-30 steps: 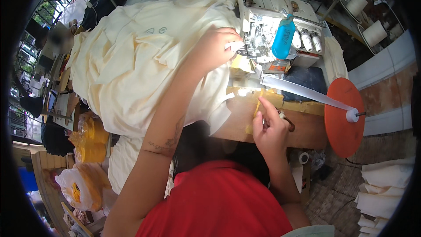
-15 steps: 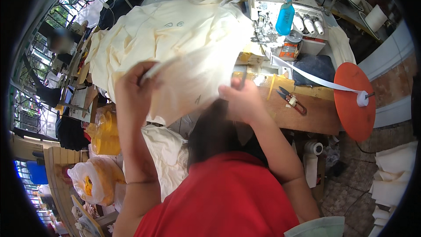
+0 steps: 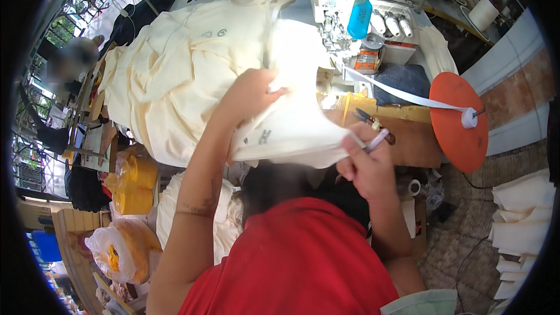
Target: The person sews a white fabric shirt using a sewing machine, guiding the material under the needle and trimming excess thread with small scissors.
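Observation:
A cream fabric piece with dark printed marks is stretched between my hands, very bright under the machine's light. My left hand lies across its left part, thumb and fingers closed on the cloth. At its lower right corner, my right hand pinches the edge. A slim pale stick-like thing shows between the right fingers; its kind is unclear. Beyond the left hand spreads a large heap of cream cloth. Thread snips with a dark blade lie just behind my right hand, partly covered by it.
A sewing machine stands at the back, with a blue bottle before it. White tape runs to an orange disc at right. Yellow bags stand at left; cream cloth is stacked at far right.
The fabric piece has swung from upright to spread out lower over the table. My left hand moved right onto it; my right hand moved right and nearer, pulling its corner. The view shifted slightly.

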{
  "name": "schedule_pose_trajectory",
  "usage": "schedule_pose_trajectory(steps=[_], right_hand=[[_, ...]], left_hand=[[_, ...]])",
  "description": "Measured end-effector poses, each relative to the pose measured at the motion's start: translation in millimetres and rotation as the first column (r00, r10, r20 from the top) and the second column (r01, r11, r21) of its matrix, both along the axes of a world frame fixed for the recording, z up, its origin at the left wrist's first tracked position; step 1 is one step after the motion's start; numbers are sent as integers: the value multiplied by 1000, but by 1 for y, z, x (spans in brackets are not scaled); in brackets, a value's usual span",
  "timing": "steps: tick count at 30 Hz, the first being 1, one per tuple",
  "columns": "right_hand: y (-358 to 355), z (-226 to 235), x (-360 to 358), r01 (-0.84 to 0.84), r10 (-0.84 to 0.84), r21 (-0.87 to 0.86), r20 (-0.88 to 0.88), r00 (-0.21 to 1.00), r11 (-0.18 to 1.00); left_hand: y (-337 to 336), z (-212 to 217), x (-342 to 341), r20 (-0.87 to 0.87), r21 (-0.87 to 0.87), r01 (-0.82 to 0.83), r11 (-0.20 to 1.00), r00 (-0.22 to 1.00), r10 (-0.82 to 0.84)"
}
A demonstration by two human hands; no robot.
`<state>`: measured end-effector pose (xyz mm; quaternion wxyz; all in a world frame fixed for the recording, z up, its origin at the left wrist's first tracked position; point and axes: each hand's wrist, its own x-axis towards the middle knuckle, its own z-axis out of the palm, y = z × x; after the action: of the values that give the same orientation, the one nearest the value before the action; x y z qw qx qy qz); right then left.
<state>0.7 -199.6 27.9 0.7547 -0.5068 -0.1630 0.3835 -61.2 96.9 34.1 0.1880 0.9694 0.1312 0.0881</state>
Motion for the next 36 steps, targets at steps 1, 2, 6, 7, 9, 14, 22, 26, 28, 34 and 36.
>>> schedule_pose_trajectory(steps=[1,2,6,7,9,14,22,26,28,34,36], right_hand=[[-3,3,11,46,-45,38,-47,998,998],[-5,4,21,99,-92,73,-95,991,992],[13,-11,54,344,-343,11,-21,939,939],[21,-24,61,325,-325,1,39,945,946],[42,-25,60,303,-289,-81,147,946,950],[50,2,47,171,-82,-199,390,917,965],[67,-17,58,189,-189,-7,25,982,982],[106,-43,70,293,-286,110,-74,955,950],[109,-47,76,257,-254,98,-43,966,961],[104,-46,67,240,-229,-78,125,965,968],[104,-50,68,234,-222,-86,130,966,968]], left_hand=[[-10,7,-1,58,-83,-34,996,998,39],[-23,19,-3,111,-170,-58,984,991,77],[-11,53,0,332,-591,-121,798,864,377],[3,53,8,397,-368,-237,899,834,383],[22,53,18,514,129,-468,875,786,344],[-33,18,30,627,-63,297,953,754,-194],[-29,8,44,484,-348,411,843,849,-214],[-7,4,75,394,-180,223,958,909,-138],[-5,0,83,401,-225,193,955,912,-90],[-13,-2,88,434,-401,139,906,899,54],[-11,-3,93,443,-283,93,954,895,44]])
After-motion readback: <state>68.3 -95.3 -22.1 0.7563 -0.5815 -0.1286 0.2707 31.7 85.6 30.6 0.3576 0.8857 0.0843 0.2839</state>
